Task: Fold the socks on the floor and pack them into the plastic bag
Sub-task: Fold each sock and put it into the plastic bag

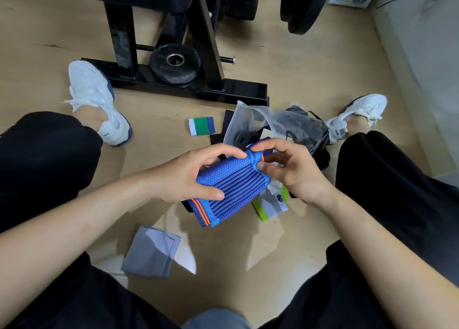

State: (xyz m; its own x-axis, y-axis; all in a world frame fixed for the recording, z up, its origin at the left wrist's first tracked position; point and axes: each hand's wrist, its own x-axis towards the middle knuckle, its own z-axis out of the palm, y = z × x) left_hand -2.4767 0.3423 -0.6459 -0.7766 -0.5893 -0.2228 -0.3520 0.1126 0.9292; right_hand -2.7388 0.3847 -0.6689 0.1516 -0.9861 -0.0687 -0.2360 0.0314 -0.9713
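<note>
Blue ribbed sock (231,187) with orange stripes is held in the air above the wooden floor (298,62), between the person's spread knees, its striped cuff pointing near and left, its narrow end far and right. On its left side the left hand (188,177) grips it: the thumb presses the near face beside the cuff and the curled fingers hook over the far edge. On its right side the right hand (293,169) pinches the bunched far corner between thumb and forefinger, with the other fingers loosely curled. Both forearms reach in from the near corners, wrists bent inward. A folded grey sock (151,251) lies on the floor near and left of the blue one, with bare floor around it. A small green, white and blue striped sock (201,126) lies farther off, just left of the clear plastic bag (250,122), whose mouth sits just beyond the fingertips with dark items inside. A white and lime-green sock (272,204) shows under the right wrist. Black trouser legs (397,192) close in both sides.
</note>
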